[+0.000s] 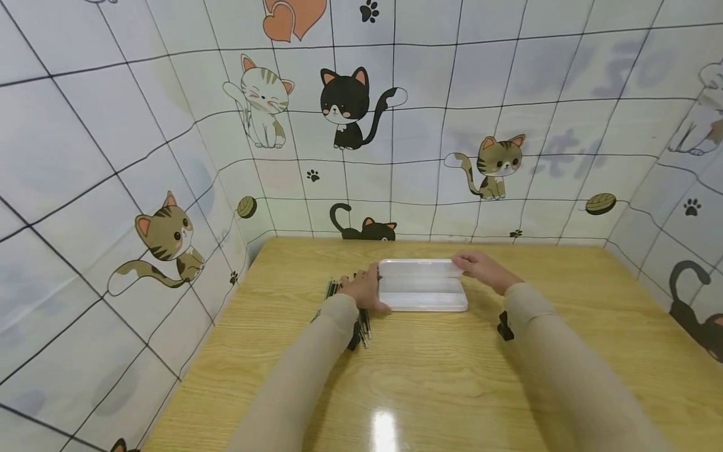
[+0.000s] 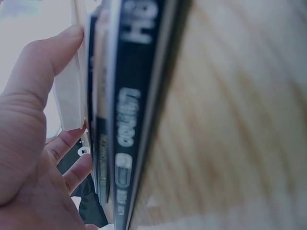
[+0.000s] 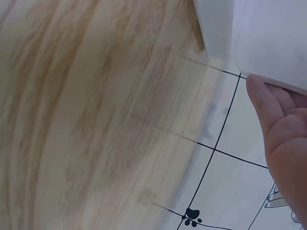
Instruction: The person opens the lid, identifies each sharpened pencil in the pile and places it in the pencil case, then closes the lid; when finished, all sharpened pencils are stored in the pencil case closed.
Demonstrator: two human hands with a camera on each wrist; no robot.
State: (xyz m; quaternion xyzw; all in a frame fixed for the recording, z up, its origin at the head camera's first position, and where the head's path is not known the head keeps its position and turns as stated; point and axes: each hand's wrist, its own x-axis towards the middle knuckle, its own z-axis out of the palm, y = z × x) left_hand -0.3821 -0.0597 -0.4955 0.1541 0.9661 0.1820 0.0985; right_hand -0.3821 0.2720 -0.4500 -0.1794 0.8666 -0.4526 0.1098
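Observation:
A white translucent plastic pencil case point(image 1: 420, 295) lies open on the table, its hinged lid point(image 1: 418, 268) raised at the back. Its inside shows no contents. At its left end, my left hand point(image 1: 364, 289) grips the case, thumb at the front and fingers farther back; the left wrist view shows the thumb point(image 2: 67, 38) against the white edge. My right hand point(image 1: 480, 269) holds the lid's right edge, with curled fingers point(image 3: 261, 93) at the lid's rim in the right wrist view. Several dark pencils point(image 1: 365, 326) lie beneath the left hand and wrist, partly hidden by them.
The wood-grain table point(image 1: 429, 376) meets a wall covering point(image 1: 423, 176) with cats and grid lines at the back and both sides. Close in the left wrist view is a dark pencil point(image 2: 132, 115) with pale lettering.

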